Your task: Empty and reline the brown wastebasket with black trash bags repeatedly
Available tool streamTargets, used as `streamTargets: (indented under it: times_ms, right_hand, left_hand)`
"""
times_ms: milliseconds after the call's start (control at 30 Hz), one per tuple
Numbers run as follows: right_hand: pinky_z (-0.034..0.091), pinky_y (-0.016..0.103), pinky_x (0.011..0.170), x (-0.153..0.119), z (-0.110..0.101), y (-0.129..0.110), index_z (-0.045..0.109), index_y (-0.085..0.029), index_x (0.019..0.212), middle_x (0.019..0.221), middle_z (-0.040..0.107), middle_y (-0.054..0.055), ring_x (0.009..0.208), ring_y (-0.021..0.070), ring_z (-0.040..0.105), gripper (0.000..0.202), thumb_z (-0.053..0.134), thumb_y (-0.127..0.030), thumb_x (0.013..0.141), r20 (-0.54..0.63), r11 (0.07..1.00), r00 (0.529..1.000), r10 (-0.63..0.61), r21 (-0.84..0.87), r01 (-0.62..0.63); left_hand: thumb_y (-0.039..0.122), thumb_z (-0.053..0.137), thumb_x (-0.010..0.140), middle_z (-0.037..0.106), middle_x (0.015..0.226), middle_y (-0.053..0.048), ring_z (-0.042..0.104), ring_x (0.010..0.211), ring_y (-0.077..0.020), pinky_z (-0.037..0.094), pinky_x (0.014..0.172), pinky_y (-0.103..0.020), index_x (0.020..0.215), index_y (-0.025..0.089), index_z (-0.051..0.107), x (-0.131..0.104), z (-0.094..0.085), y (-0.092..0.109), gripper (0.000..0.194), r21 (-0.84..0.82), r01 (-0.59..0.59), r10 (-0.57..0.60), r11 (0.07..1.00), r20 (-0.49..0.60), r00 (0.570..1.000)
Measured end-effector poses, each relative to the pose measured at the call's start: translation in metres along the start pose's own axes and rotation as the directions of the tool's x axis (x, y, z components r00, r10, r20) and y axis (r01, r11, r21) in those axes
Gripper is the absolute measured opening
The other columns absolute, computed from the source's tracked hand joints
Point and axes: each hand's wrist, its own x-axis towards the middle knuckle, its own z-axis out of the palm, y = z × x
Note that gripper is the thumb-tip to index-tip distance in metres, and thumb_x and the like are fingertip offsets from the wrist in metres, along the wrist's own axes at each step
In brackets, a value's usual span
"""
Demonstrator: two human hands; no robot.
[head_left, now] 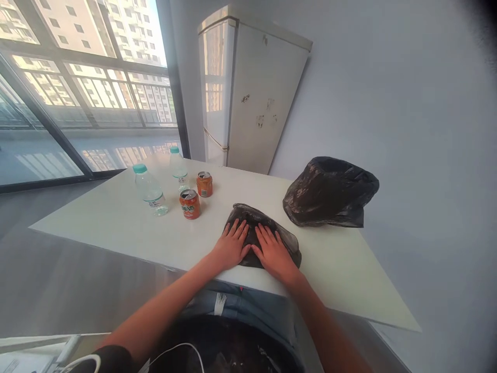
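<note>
A black plastic bag lies flattened near the front edge of the white table. My left hand rests flat on its left part, fingers stretched out. Beside it, my right hand presses flat on the bag with its fingers spread, and the two thumbs nearly meet. Neither hand grips anything. To the right, a second black plastic bag stands puffed up with its opening toward the back. What either bag contains, if anything, is hidden.
On the white table, left of my hands, stand two orange drink cans and two clear plastic bottles with teal caps. Behind the table is a white refrigerator. Large windows are at the left, a wall at the right.
</note>
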Motion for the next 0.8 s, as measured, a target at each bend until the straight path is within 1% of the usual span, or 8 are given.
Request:
streamTargets:
  times_ms: [167, 300, 400, 500, 567, 667, 733, 800]
  right_hand:
    - [0.021, 0.057, 0.132, -0.002, 0.001, -0.002, 0.032, -0.015, 0.167, 0.174, 0.028, 0.013, 0.160, 0.0315, 0.029, 0.066, 0.033, -0.048, 0.110, -0.003, 1.000, 1.000, 0.008, 0.026, -0.008]
    - [0.023, 0.061, 0.130, -0.008, -0.016, -0.009, 0.036, -0.016, 0.166, 0.172, 0.033, 0.013, 0.159, 0.0332, 0.032, 0.063, 0.036, -0.046, 0.110, -0.135, 0.999, 0.991, -0.004, 0.047, 0.010]
    - [0.021, 0.062, 0.130, -0.027, -0.032, -0.002, 0.051, -0.018, 0.156, 0.167, 0.042, 0.014, 0.157, 0.0330, 0.034, 0.053, 0.040, -0.040, 0.109, -0.412, 0.997, 0.911, -0.009, 0.068, 0.041]
    - [0.042, 0.058, 0.118, -0.055, -0.031, 0.013, 0.067, -0.017, 0.134, 0.145, 0.064, 0.016, 0.136, 0.0334, 0.057, 0.040, 0.043, -0.037, 0.108, -0.521, 0.981, 0.838, 0.163, 0.178, -0.081]
    - [0.056, 0.053, 0.099, -0.075, -0.019, 0.017, 0.071, -0.017, 0.123, 0.120, 0.075, 0.017, 0.112, 0.0336, 0.069, 0.037, 0.046, -0.039, 0.107, -0.486, 0.957, 0.830, 0.274, 0.220, -0.187]
    - [0.061, 0.048, 0.080, -0.101, -0.004, 0.000, 0.071, -0.020, 0.125, 0.105, 0.077, 0.017, 0.095, 0.0335, 0.074, 0.033, 0.052, -0.038, 0.104, -0.500, 0.951, 0.812, 0.302, 0.215, -0.221]
    - [0.064, 0.043, 0.080, -0.116, -0.009, -0.022, 0.063, -0.023, 0.140, 0.117, 0.077, 0.015, 0.101, 0.0308, 0.076, 0.040, 0.055, -0.032, 0.102, -0.441, 0.960, 0.871, 0.216, 0.259, -0.107]
    - [0.064, 0.037, 0.091, -0.130, -0.026, -0.042, 0.056, -0.027, 0.149, 0.130, 0.075, 0.010, 0.113, 0.0252, 0.075, 0.046, 0.053, -0.024, 0.103, -0.269, 0.934, 0.961, 0.062, 0.354, 0.039]
  left_hand:
    - [0.043, 0.044, 0.106, 0.032, 0.172, -0.019, 0.023, 0.162, -0.0399, 0.029, 0.127, -0.063, 0.165, 0.012, 0.037, 0.001, -0.005, -0.002, 0.067, -0.011, -0.013, 0.014, 1.000, 0.036, 0.999]
    - [0.045, 0.046, 0.106, 0.031, 0.173, -0.019, 0.020, 0.162, -0.0421, 0.026, 0.127, -0.066, 0.164, 0.012, 0.037, 0.004, -0.031, 0.002, 0.068, 0.007, -0.021, 0.022, 1.000, -0.013, 1.000]
    - [0.036, 0.045, 0.108, 0.040, 0.168, -0.017, 0.026, 0.160, -0.0399, 0.027, 0.127, -0.065, 0.157, 0.016, 0.049, -0.006, -0.059, 0.014, 0.053, 0.015, 0.005, -0.002, 1.000, -0.201, 0.980]
    - [0.027, 0.045, 0.107, 0.063, 0.139, -0.016, 0.057, 0.133, -0.0332, 0.048, 0.111, -0.055, 0.134, 0.020, 0.068, -0.029, -0.074, 0.039, 0.036, -0.027, -0.020, 0.013, 0.999, -0.236, 0.972]
    - [0.032, 0.056, 0.104, 0.068, 0.124, -0.015, 0.064, 0.115, -0.0310, 0.055, 0.099, -0.051, 0.131, 0.021, 0.069, -0.045, -0.068, 0.058, 0.032, -0.079, -0.081, 0.067, 0.994, -0.166, 0.984]
    - [0.040, 0.077, 0.090, 0.066, 0.135, -0.016, 0.063, 0.121, -0.0359, 0.054, 0.104, -0.058, 0.146, 0.020, 0.055, -0.064, -0.045, 0.078, 0.064, -0.153, -0.143, 0.130, 0.978, -0.092, 0.987]
    - [0.028, 0.081, 0.083, 0.062, 0.144, -0.016, 0.059, 0.132, -0.0375, 0.047, 0.114, -0.064, 0.150, 0.020, 0.049, -0.073, -0.030, 0.079, 0.074, -0.176, -0.159, 0.148, 0.972, -0.073, 0.986]
    - [0.008, 0.070, 0.080, 0.063, 0.143, -0.014, 0.056, 0.139, -0.0355, 0.039, 0.122, -0.066, 0.142, 0.021, 0.055, -0.081, -0.023, 0.072, 0.065, -0.191, -0.167, 0.157, 0.967, -0.067, 0.985]
